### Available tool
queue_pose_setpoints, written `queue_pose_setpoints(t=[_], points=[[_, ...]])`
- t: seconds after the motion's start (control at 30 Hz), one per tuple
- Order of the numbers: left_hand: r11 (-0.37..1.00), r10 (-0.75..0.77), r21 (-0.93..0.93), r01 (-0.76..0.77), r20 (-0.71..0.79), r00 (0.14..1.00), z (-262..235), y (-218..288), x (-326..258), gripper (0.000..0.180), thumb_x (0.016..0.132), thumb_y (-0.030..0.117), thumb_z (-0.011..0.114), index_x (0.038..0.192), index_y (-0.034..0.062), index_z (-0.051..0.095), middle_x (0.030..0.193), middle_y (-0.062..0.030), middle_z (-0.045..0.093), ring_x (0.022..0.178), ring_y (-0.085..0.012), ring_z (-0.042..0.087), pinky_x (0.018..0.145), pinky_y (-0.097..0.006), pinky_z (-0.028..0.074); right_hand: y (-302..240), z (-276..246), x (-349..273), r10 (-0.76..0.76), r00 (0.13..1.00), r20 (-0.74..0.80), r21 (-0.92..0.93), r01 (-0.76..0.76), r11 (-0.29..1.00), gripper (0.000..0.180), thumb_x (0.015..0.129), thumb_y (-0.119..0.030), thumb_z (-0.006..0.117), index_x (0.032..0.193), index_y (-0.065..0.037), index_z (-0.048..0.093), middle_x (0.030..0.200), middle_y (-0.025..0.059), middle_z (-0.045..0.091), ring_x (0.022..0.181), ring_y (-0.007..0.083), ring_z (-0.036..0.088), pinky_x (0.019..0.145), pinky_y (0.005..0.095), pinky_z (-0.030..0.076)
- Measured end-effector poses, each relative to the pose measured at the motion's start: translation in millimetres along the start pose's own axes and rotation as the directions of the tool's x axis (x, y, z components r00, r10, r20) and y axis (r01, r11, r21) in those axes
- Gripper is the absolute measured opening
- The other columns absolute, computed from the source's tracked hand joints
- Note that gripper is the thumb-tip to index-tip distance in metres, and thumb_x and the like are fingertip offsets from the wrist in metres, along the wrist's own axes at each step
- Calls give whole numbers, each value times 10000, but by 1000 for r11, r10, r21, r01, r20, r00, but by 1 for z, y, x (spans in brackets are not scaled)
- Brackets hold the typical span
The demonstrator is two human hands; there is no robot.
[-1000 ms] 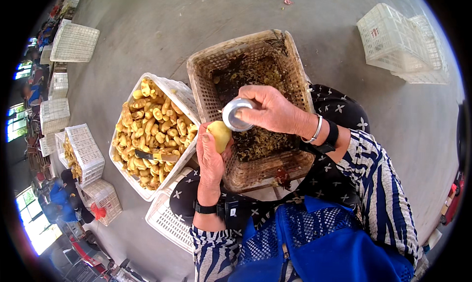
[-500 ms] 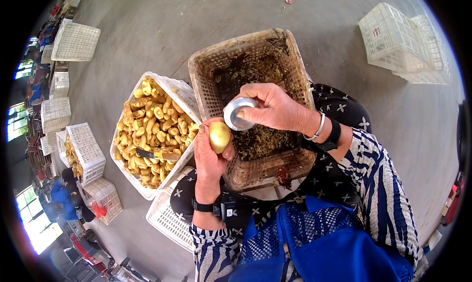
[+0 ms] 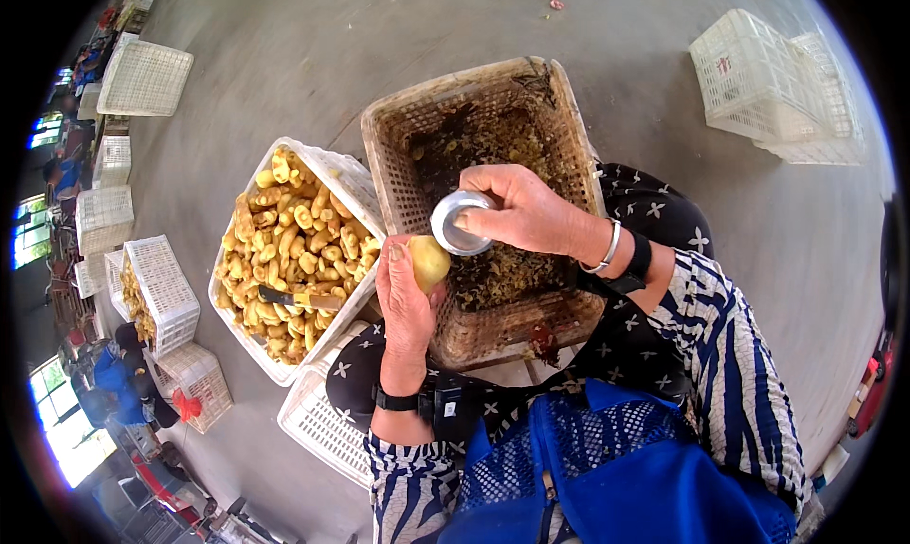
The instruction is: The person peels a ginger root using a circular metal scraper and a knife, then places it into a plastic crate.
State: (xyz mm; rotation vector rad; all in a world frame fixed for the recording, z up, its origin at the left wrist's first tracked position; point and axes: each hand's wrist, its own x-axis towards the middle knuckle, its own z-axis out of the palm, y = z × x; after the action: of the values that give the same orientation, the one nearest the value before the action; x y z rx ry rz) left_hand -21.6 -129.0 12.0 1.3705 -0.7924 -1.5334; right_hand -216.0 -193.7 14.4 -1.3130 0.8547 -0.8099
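Note:
My left hand (image 3: 406, 302) is closed around a smooth yellow piece of ginger (image 3: 430, 262). In my right hand (image 3: 545, 214) is a round, silvery metal scraper shaped like a shallow cup (image 3: 447, 224), with my thumb inside its rim. Its edge is at the upper side of the ginger; whether they touch I cannot tell. Both hands are above a dirty, brownish plastic crate (image 3: 387, 151) with peel scraps (image 3: 517, 136) at its bottom. To the left, a white crate (image 3: 351, 177) is heaped with yellow ginger (image 3: 284, 231). A knife (image 3: 301, 299) with a dark blade and yellowish handle lies on the heap.
Another white crate (image 3: 308, 416) is partly under the ginger crate. White crates (image 3: 758, 75) stand at the far right, and several more (image 3: 147, 78) line the left side. At the lower left is a person in blue (image 3: 118, 388). My knees flank the brownish crate.
My left hand and the ginger have shifted slightly, and the ginger is turned a little in the fingers. The right hand with the scraper has hardly moved.

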Motion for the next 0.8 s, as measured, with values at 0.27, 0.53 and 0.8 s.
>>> queue_pose_setpoints(t=[0.27,0.53,0.8], points=[[987,-52,-148,58,49,997,-11,-8,1,457,1011,512,343,970,87,505,702,-41,523,436,-66,357,372,-203,285,-9,8,-1,-35,995,-98,-84,27,996,100,854,-94,628,803,-21,583,716,-9,524,674,64,512,592,262,458],[933,-170,-300,198,117,978,1,10,-2,420,1015,501,360,1011,107,506,707,-61,536,439,-62,338,384,-194,272,-1,11,-4,-86,993,85,201,67,977,190,863,-77,655,1041,-11,660,880,-5,646,786,51,553,680,226,477],[948,-160,-248,200,171,972,-5,3,-1,385,1006,497,399,953,122,470,682,-74,541,425,-59,326,364,-189,246,-1,3,-2,1,998,56,-53,2,999,145,832,-107,659,790,-6,565,693,-11,523,657,53,444,571,215,396]])
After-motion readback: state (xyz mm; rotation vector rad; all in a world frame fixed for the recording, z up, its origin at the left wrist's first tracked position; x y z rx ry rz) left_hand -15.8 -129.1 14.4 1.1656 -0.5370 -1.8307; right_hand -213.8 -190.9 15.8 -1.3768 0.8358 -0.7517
